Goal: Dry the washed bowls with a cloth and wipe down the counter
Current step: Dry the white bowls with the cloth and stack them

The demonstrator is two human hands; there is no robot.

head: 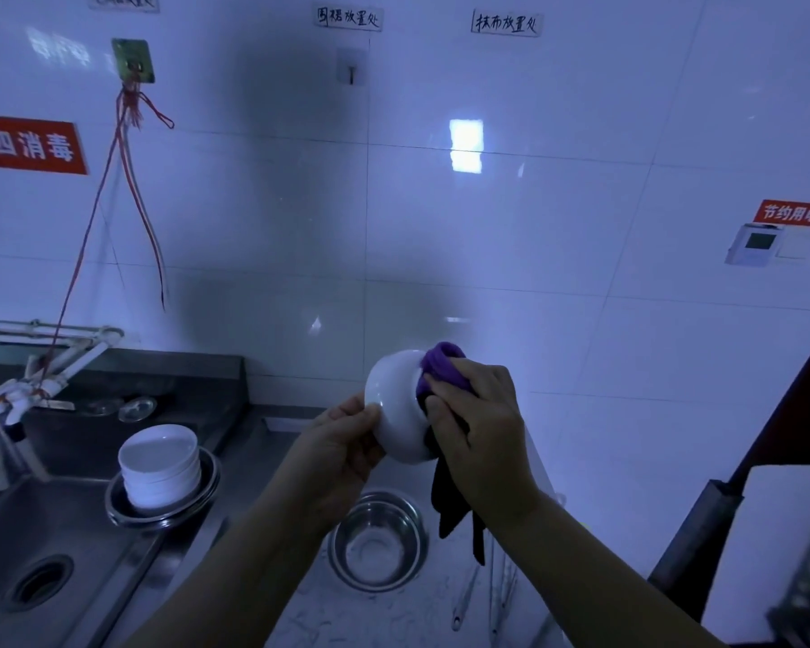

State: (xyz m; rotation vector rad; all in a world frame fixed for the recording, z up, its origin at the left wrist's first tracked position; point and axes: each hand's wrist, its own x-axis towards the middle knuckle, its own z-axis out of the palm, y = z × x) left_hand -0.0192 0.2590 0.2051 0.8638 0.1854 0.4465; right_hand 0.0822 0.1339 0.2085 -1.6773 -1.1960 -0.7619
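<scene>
Nearest the camera, both forearms reach up and forward over the table (300,615), a pale speckled top. The left hand (342,453) holds a white bowl (396,404) tipped on its side, mouth turned to the right, its fingers (363,413) curled against the bowl's base and lower wall. The right hand (478,416) presses a purple cloth (443,367) into the bowl's mouth, fingers bent round the bunched fabric; a dark tail of the cloth hangs down below that hand. Bowl and cloth are lifted clear of the table, between the two hands.

Directly under the fingers sits an empty steel basin (377,540) on the table. Down and to the left of the left hand, a stack of white bowls (160,465) rests in a second steel dish (162,507) at the edge of the sink (43,554). Farther off to the left are a tap (43,371) and, behind everything, the tiled wall (440,250) with its signs.

The step in hand looks like drying the inside of one bowl. Next, the cloth probably needs working round the rim and outer wall while the left hand turns the bowl, then the bowl set down dry and another taken from the stack. Wiping the table appears not yet started.
</scene>
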